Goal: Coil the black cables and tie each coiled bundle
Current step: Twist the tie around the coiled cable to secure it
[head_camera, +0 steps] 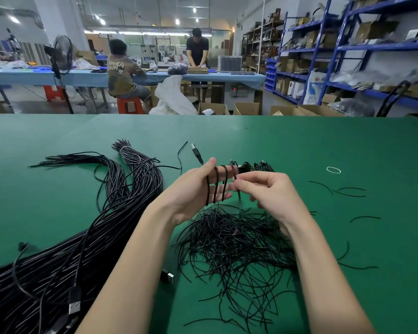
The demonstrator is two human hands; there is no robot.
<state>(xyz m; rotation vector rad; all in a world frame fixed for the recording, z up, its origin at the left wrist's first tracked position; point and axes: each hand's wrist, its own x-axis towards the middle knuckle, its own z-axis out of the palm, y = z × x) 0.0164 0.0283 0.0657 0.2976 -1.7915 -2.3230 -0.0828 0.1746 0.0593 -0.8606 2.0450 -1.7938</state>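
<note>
Four turns of a black USB cable (216,184) wrap around the straight, extended fingers of the left hand (198,189), which is held palm-up above the middle of the green counter (299,145). The cable's USB plug (196,150) sticks up past the thumb toward the far edge. The right hand (268,191), just beside the left fingertips, pinches the cable's running strand between thumb and forefinger, its other fingers loosely curled.

Directly under both hands lies a tangled heap of short black twist ties (237,242), spreading toward the near edge. Just beyond the hands sit a few small coiled bundles (256,167). To the left, a thick sheaf of long black cables (82,249) runs from the near left corner toward the centre, splitting into two fanned ends; loose USB plugs (74,307) show among them near the front edge. A few stray ties (348,191) and one white rubber band (333,169) lie on the right side of the counter.
</note>
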